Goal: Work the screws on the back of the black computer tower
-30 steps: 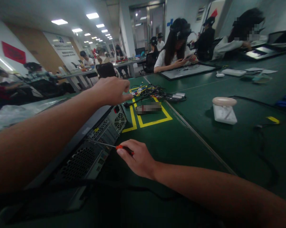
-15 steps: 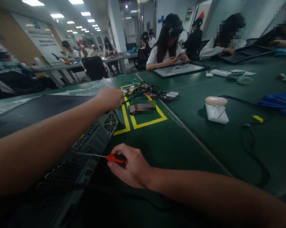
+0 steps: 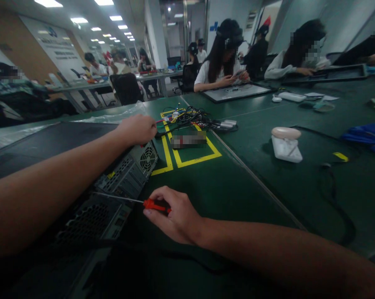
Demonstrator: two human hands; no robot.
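Note:
A dark computer case (image 3: 112,224) lies at the left, its back panel with a round fan grille (image 3: 148,159) facing right. My right hand (image 3: 176,214) is closed round the red and black handle of a screwdriver (image 3: 154,205); its long shaft reaches left to the back panel, and the tip is hard to make out. Over the top edge of the case, near the fan grille, my left hand (image 3: 138,129) has its fingers curled down. A bit of red shows beneath it, but what those fingers hold is hidden.
Yellow tape (image 3: 198,160) frames a blurred dark object (image 3: 188,140). Behind lie tangled cables (image 3: 193,116). A white case (image 3: 286,145), black cable (image 3: 334,182) and blue cloth (image 3: 368,137) are at right. Across the table, people sit with a flat panel (image 3: 237,92).
My left hand has shifted slightly left, back from the cables. The right hand still grips the screwdriver at the back panel. The whole view has shifted a little.

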